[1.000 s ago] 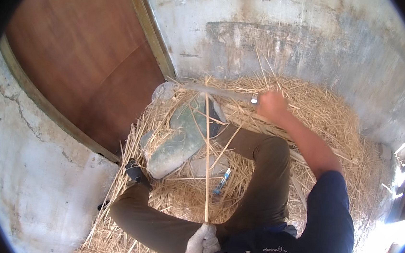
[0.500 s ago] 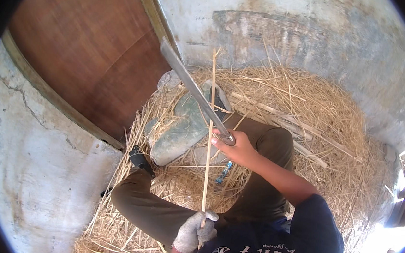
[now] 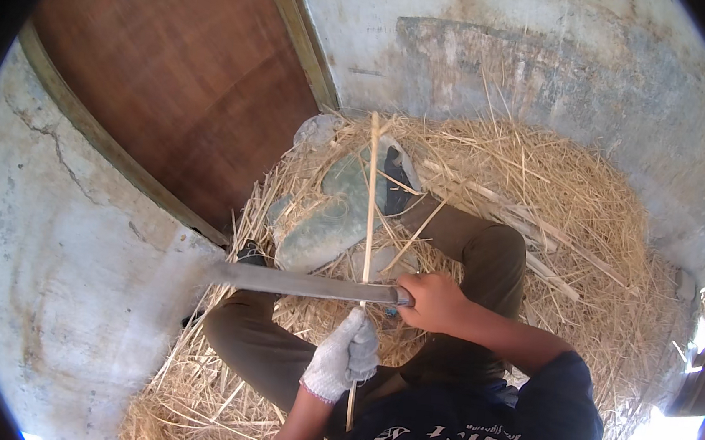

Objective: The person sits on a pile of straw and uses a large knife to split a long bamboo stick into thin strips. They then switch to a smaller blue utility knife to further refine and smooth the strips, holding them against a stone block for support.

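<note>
The fingers of the left hand (image 3: pixel 344 356), inside a white knitted glove, are curled together around a thin pale stalk (image 3: pixel 368 213), gripping it near its lower end so that it stands nearly upright in the picture, its tip reaching up past the grey-green stone (image 3: pixel 332 218) lying in the straw. The bare right hand (image 3: pixel 436 301) is closed in a fist around the handle of a long knife (image 3: pixel 297 282), fingers wrapped tight with the knuckles uppermost. The grey blade runs out level to the person's left and crosses the stalk just above the gloved hand; blade and stalk appear to touch where they cross, though the contact itself is too fine to confirm. Below the hands lie the person's folded legs in olive-brown trousers (image 3: pixel 492 253), and a dark blue shirt (image 3: pixel 468 431) with pale printed lettering across the chest fills the lower edge. A dark shoe (image 3: pixel 396 173) rests near the upper end of the stone. Loose yellow straw (image 3: pixel 572 206) forms a wide bed around the seated person. Beyond it rises a rough grey concrete wall (image 3: pixel 64 262) with a fine crack, and a brown wooden door (image 3: pixel 172 78) in a greenish frame stands at the upper left.
</note>
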Motion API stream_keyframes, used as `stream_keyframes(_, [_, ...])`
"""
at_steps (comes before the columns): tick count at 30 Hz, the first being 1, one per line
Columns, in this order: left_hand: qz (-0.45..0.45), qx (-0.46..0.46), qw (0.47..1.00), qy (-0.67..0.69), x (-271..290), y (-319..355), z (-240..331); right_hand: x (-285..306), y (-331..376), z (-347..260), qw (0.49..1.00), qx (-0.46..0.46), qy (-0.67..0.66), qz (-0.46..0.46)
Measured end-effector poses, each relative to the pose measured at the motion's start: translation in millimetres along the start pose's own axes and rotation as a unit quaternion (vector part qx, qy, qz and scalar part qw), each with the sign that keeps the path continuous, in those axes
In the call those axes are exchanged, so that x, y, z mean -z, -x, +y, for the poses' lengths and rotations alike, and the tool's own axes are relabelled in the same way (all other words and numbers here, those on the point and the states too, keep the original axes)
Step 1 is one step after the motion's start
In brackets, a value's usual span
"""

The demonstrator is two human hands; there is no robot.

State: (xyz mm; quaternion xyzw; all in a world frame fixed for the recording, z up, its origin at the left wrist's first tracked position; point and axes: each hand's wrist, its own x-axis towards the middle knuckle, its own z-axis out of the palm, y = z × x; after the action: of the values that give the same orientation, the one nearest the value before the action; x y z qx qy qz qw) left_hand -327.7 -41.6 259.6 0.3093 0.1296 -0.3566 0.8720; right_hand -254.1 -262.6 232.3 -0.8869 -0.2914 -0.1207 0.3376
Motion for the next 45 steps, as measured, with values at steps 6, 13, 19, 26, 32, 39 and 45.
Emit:
stream_keyframes(6, [0.038, 0.018, 0.999, 0.027, 0, 11, -27, 45, -28, 48, 0.948, 0.19, 0.254, 0.037])
stream_keyframes(13, [0.002, 0.047, 0.997, -0.054, -25, 36, -41, 147, -120, 212, 0.888, -0.314, 0.143, 0.305])
stream_keyframes(19, [0.082, -0.025, 0.994, -0.073, -11, 18, -23, 95, -62, 113, 0.936, -0.226, 0.026, 0.269])
stream_keyframes(26, [0.198, -0.093, 0.861, -0.46, -19, 13, -32, 74, -17, 75, 0.964, 0.011, 0.256, 0.073])
stream_keyframes(32, [0.2, -0.185, 0.722, -0.636, -25, 11, -54, 157, -65, 157, 0.929, -0.184, 0.317, 0.05])
stream_keyframes(39, [0.233, -0.166, 0.769, -0.572, -13, -1, -56, 103, -46, 105, 0.924, -0.059, 0.376, -0.027])
stream_keyframes(45, [0.139, -0.18, 0.861, -0.455, 9, 11, -79, 160, -81, 193, 0.882, -0.244, 0.388, 0.105])
